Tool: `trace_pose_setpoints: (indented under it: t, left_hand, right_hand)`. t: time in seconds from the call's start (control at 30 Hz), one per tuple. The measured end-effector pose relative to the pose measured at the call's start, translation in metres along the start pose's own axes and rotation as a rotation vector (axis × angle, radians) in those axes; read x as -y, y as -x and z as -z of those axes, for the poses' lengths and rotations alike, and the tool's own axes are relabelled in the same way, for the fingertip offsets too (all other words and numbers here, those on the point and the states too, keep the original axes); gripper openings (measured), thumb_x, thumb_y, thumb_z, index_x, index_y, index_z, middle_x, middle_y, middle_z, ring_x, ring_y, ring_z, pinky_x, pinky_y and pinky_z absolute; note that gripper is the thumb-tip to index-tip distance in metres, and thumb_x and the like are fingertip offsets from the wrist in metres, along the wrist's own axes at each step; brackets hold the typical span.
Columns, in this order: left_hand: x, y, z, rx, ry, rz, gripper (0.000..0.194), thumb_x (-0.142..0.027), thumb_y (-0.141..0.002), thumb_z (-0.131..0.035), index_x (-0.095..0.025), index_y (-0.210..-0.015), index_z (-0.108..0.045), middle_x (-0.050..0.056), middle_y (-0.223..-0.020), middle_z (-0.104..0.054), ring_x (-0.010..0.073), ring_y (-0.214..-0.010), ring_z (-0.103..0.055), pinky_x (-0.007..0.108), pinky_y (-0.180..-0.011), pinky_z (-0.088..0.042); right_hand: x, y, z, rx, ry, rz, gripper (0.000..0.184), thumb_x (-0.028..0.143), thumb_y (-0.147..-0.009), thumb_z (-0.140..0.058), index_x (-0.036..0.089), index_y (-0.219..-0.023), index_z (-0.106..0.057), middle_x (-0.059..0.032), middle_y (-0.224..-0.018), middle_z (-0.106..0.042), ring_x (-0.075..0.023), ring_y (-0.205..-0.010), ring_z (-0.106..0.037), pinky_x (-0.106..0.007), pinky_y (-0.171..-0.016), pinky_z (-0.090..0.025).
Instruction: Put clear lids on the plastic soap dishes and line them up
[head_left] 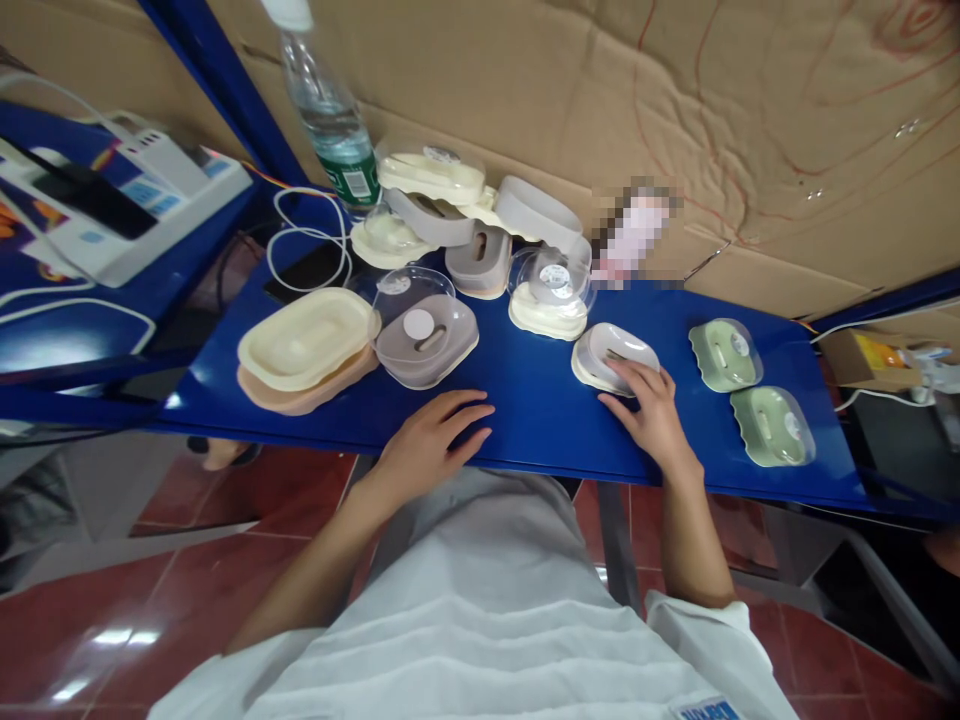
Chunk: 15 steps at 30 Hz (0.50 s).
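While the left hand [427, 440] spreads loose fingers at the blue table [529, 425], I see the right hand [654, 412] with fingertips at the small pale dish [616, 342], though I cannot tell whether they grip; 2 green dishes [721, 357] sit farther right.

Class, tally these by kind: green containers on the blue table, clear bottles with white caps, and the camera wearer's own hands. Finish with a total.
Green containers: 2
Bottle: 1
Hands: 2 (left hand, right hand)
Total: 5
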<state>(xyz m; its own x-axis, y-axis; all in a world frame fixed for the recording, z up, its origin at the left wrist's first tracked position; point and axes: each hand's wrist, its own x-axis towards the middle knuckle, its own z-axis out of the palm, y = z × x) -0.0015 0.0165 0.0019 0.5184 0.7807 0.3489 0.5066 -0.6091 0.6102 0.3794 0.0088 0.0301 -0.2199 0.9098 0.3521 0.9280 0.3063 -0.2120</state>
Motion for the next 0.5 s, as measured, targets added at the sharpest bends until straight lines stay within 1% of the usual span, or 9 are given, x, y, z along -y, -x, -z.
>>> trace_pose_setpoints:
  t: [0.1,0.17,0.3,0.33,0.4,0.5]
  left_hand:
    - [-0.001,0.000,0.000,0.000,-0.003,-0.005,0.032,-0.034,-0.110,-0.060,-0.025,-0.140,-0.067,0.010,-0.144,-0.069,0.0251,-0.129,-0.070,0.045,-0.114,-0.060]
    - [-0.001,0.001,0.001,0.001,-0.004,-0.012,0.037,-0.034,-0.110,-0.061,-0.026,-0.146,-0.063,0.011,-0.148,-0.066,0.0255,-0.133,-0.068,0.045,-0.115,-0.059]
    - [-0.001,0.002,0.003,0.004,-0.033,-0.046,0.049,-0.037,-0.106,-0.067,-0.030,-0.154,-0.057,0.013,-0.161,-0.055,0.0305,-0.145,-0.060,0.050,-0.119,-0.056]
    - [-0.001,0.002,0.003,0.004,-0.046,-0.065,0.049,-0.037,-0.106,-0.069,-0.031,-0.153,-0.058,0.013,-0.163,-0.053,0.0315,-0.147,-0.058,0.051,-0.119,-0.056]
    - [0.000,0.002,0.001,0.003,-0.075,-0.105,0.043,-0.036,-0.105,-0.070,-0.030,-0.147,-0.063,0.014,-0.163,-0.053,0.0324,-0.149,-0.056,0.053,-0.120,-0.055]
    - [0.002,0.002,-0.002,-0.016,-0.118,-0.125,0.031,-0.030,-0.105,-0.069,-0.026,-0.136,-0.070,0.014,-0.160,-0.056,0.0335,-0.152,-0.053,0.054,-0.123,-0.053]
  right_hand:
    - [0.024,0.005,-0.003,0.037,-0.021,0.064,0.037,0.035,-0.113,-0.057,0.030,-0.149,-0.062,-0.0094,-0.144,-0.072,-0.0267,-0.135,-0.067,-0.054,-0.125,-0.034]
    - [0.045,0.009,-0.005,0.076,-0.037,0.130,0.037,0.030,-0.112,-0.058,0.032,-0.149,-0.063,-0.0075,-0.142,-0.074,-0.0257,-0.135,-0.067,-0.054,-0.127,-0.033]
    - [0.080,0.013,-0.014,0.140,-0.078,0.275,0.049,0.020,-0.110,-0.060,0.039,-0.155,-0.058,-0.0021,-0.142,-0.075,-0.0247,-0.138,-0.065,-0.058,-0.134,-0.028]
    - [0.086,0.013,-0.018,0.150,-0.079,0.309,0.053,0.019,-0.109,-0.060,0.040,-0.157,-0.056,-0.0014,-0.143,-0.075,-0.0244,-0.139,-0.064,-0.059,-0.136,-0.027]
    - [0.097,0.011,-0.025,0.168,-0.073,0.373,0.056,0.015,-0.109,-0.058,0.039,-0.160,-0.054,-0.0015,-0.143,-0.075,-0.0242,-0.141,-0.063,-0.060,-0.137,-0.025]
    - [0.103,0.002,-0.029,0.181,-0.051,0.459,0.053,0.012,-0.110,-0.054,0.035,-0.157,-0.058,-0.0028,-0.142,-0.075,-0.0248,-0.142,-0.062,-0.063,-0.138,-0.023]
